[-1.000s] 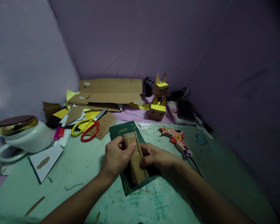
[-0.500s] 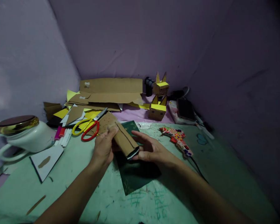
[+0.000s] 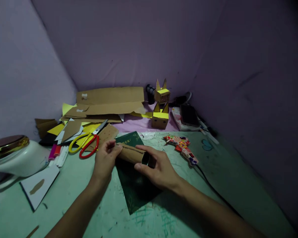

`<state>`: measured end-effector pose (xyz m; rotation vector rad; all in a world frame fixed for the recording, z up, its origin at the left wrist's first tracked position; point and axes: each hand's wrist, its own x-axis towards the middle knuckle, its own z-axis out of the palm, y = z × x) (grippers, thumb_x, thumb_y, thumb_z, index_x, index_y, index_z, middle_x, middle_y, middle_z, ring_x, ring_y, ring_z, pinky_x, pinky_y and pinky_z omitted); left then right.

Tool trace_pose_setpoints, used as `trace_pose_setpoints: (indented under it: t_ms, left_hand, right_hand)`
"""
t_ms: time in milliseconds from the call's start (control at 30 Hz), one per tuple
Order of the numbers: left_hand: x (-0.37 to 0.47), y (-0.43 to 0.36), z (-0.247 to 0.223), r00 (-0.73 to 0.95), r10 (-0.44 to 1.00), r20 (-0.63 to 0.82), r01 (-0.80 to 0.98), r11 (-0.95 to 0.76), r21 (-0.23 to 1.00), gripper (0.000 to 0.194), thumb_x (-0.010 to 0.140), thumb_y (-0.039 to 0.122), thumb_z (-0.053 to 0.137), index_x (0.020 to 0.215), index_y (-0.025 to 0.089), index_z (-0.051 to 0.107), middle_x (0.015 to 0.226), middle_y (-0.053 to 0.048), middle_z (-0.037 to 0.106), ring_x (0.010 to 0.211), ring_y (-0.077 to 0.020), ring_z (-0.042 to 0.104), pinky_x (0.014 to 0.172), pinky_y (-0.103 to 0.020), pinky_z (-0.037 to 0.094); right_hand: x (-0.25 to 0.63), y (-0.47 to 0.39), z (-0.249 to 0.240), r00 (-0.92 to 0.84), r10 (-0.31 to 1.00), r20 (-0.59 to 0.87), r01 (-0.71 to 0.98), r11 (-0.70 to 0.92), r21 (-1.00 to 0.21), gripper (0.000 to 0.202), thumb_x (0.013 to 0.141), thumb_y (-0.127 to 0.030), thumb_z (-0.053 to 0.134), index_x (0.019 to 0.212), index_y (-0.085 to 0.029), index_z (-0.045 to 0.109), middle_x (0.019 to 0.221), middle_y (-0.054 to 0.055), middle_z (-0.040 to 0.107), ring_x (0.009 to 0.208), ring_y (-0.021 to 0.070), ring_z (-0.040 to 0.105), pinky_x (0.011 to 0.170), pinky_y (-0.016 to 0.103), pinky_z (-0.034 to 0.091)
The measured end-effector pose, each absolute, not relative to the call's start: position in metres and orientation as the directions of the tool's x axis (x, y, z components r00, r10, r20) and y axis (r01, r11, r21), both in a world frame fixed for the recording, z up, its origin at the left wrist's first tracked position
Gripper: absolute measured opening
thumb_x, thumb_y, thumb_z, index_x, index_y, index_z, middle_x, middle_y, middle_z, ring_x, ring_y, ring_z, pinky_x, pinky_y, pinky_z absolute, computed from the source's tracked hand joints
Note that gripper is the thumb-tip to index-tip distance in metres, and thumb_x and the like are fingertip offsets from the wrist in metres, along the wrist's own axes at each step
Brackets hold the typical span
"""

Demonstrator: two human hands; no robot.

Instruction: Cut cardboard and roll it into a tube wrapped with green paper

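Note:
A brown cardboard tube with a dark seam along its top lies between my hands, above a dark green booklet. At its left end, my left hand pinches the tube between thumb and fingers. My right hand grips the other end, thumb on the near side and fingers on the far side. The tube's right opening looks round and dark inside. Left of my hands are scissors with one yellow and one red handle, resting by a flat cardboard piece.
A patterned glue gun with a black cord lies on the right. Two small cardboard boxes with ears stand at the back beside folded cardboard. Markers and a white pot are at the left, a phone back right.
The tube has turned closer to level and its open end looks rounder. My right hand now grips that end. The whole view has shifted, moving the surroundings left and slightly down.

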<state>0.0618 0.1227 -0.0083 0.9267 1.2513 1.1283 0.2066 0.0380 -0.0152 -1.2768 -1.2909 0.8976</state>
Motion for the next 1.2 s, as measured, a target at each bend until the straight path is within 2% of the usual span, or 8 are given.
trace_pose_setpoints:
  t_ms: [100,233,500,633,767,900,1100,1200]
  left_hand:
    - [0.06,0.126,-0.006,-0.003,0.976,-0.22,-0.051,0.22,0.974,0.046,0.043,0.03,0.079,0.082,0.014,0.063,0.079,-0.001,0.061,0.073,-0.0157,0.053,0.059,-0.023,0.039]
    - [0.058,0.123,-0.004,-0.001,0.976,-0.218,-0.043,0.218,0.975,0.052,0.045,0.034,0.079,0.09,0.017,0.059,0.077,0.001,0.061,0.069,-0.0154,0.054,0.059,-0.024,0.038]
    - [0.053,0.125,-0.003,-0.03,0.988,-0.152,-0.149,0.146,0.978,0.043,0.051,0.031,0.076,0.09,0.016,0.06,0.073,0.003,0.063,0.073,-0.0125,0.053,0.066,-0.02,0.039]
    - [0.053,0.12,0.003,-0.025,0.993,-0.117,-0.194,0.11,0.975,0.044,0.049,0.027,0.076,0.088,0.015,0.06,0.066,0.004,0.062,0.069,-0.0118,0.052,0.064,-0.02,0.039]
    - [0.053,0.112,0.005,0.045,0.997,-0.069,-0.191,0.076,0.979,0.052,0.053,0.029,0.077,0.1,0.015,0.058,0.06,0.006,0.06,0.065,-0.0131,0.054,0.064,-0.022,0.04]
    - [0.051,0.104,0.006,0.102,0.995,-0.011,-0.144,0.026,0.989,0.052,0.062,0.029,0.075,0.109,0.014,0.059,0.059,0.006,0.06,0.067,-0.0128,0.054,0.068,-0.021,0.04]
    - [0.051,0.098,0.01,0.107,0.994,0.022,-0.142,-0.007,0.99,0.047,0.067,0.034,0.069,0.109,0.013,0.061,0.056,0.006,0.056,0.068,-0.0145,0.055,0.065,-0.021,0.041]
    - [0.053,0.099,0.009,0.074,0.997,0.028,-0.16,-0.015,0.987,0.045,0.068,0.034,0.068,0.108,0.015,0.059,0.063,0.005,0.062,0.07,-0.0142,0.057,0.07,-0.023,0.044]
  right_hand:
    - [0.209,0.037,-0.011,0.148,0.974,0.172,0.215,0.138,-0.967,0.047,0.069,-0.038,0.07,0.112,-0.02,0.065,0.089,0.007,0.069,0.079,0.0236,0.059,0.073,0.041,0.047]
    - [0.213,0.039,-0.008,0.14,0.975,0.172,0.199,0.142,-0.97,0.044,0.069,-0.034,0.068,0.111,-0.022,0.066,0.091,0.005,0.067,0.077,0.0225,0.056,0.07,0.038,0.045]
    - [0.229,0.048,-0.009,0.086,0.984,0.159,-0.005,0.16,-0.987,0.038,0.069,-0.029,0.067,0.107,-0.026,0.065,0.106,0.004,0.063,0.099,0.0247,0.054,0.087,0.039,0.038]
    - [0.239,0.054,-0.015,0.064,0.993,0.099,-0.134,0.107,-0.985,0.037,0.068,-0.031,0.069,0.105,-0.026,0.066,0.103,0.004,0.062,0.091,0.0237,0.056,0.079,0.036,0.043]
    - [0.243,0.062,-0.03,0.145,0.988,0.051,-0.239,0.085,-0.967,0.045,0.069,-0.03,0.07,0.112,-0.027,0.06,0.104,0.005,0.061,0.087,0.0218,0.057,0.074,0.033,0.044]
    - [0.243,0.063,-0.036,0.225,0.974,0.031,-0.283,0.096,-0.954,0.044,0.071,-0.027,0.07,0.114,-0.028,0.058,0.105,0.005,0.06,0.086,0.0205,0.056,0.071,0.031,0.042]
    - [0.241,0.063,-0.033,0.228,0.973,0.026,-0.329,0.102,-0.939,0.041,0.065,-0.028,0.076,0.104,-0.024,0.062,0.095,0.004,0.063,0.085,0.0206,0.056,0.072,0.031,0.042]
    - [0.239,0.064,-0.035,0.237,0.971,0.029,-0.345,0.112,-0.932,0.04,0.068,-0.028,0.075,0.106,-0.026,0.06,0.096,0.003,0.063,0.084,0.0192,0.057,0.072,0.031,0.042]
